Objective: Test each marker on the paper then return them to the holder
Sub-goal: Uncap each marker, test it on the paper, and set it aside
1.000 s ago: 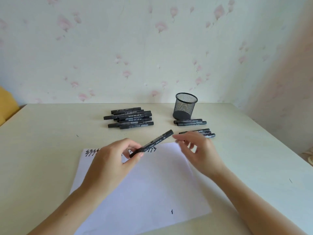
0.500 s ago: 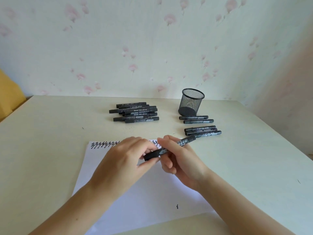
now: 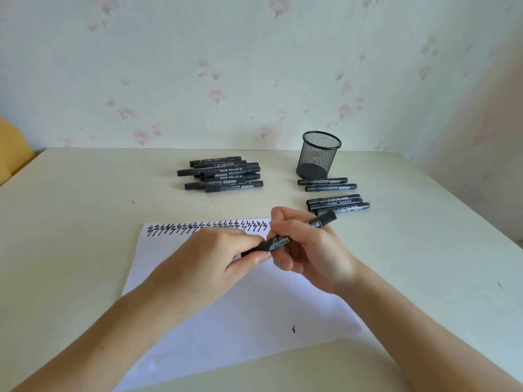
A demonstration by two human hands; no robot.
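A black marker (image 3: 285, 241) is held by both hands above the white paper (image 3: 226, 306), which lies under them and stretches toward the person. The left hand (image 3: 215, 261) pinches the marker's near, lower end between thumb and curled fingers; the right hand (image 3: 308, 250) wraps its fingers round the barrel, and the far end sticks out past that hand's knuckles, tilted up and away to the right. Whether the cap is on or off cannot be told. Near the right forearm a single small black mark (image 3: 293, 329) sits on the sheet. Just beyond the left hand a row of black zigzag marks (image 3: 206, 227) runs along the paper's far edge. Just past the right hand lie three markers (image 3: 336, 204) side by side, then two more (image 3: 325, 184), then the black mesh holder (image 3: 318, 155), upright. Farther beyond the left hand lies a pile of markers (image 3: 223, 174) on the pale table (image 3: 70, 222).
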